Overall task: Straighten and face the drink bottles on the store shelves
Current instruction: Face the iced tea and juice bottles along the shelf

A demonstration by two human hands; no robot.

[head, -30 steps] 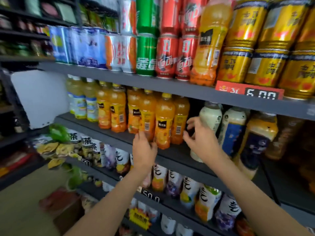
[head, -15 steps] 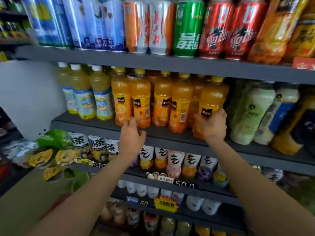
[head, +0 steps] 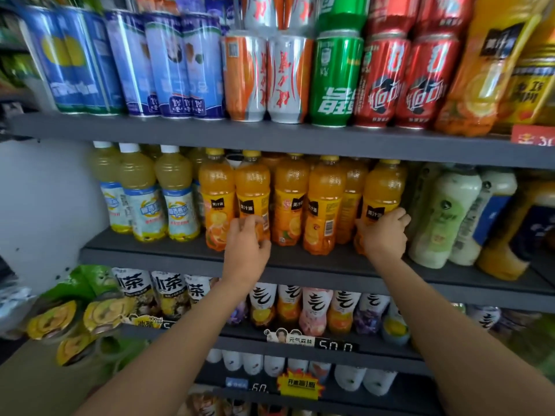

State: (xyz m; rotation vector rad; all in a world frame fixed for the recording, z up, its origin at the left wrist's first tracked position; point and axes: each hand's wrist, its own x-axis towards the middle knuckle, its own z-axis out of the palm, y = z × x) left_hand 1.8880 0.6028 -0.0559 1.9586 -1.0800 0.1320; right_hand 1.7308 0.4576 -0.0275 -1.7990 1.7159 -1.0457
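Where a white wall panel (head: 45, 205) closes the left end, dark grey store shelves (head: 300, 262) run in tiers across the view. On the top tier stand cans: four blue-and-white ones (head: 168, 64) at the left, two orange-and-silver (head: 264, 79), one green (head: 336, 79) and two red (head: 405, 82) in the front row, with more stacked above. On the middle tier three pale yellow bottles with white caps (head: 150, 193) stand left of five front-row orange juice bottles (head: 324, 205), with others behind; pale green and white bottles (head: 444, 214) lean at the right. White-labelled tea bottles (head: 315, 307) fill the tier below, above a price tag (head: 336, 345).

The left hand (head: 247, 243) curls its fingers round the base of the second orange bottle from the left (head: 253, 187). The right hand (head: 384, 232) grips the lower part of the rightmost orange bottle (head: 383, 190), thumb on its label. The hands are well apart, with two orange bottles between them.
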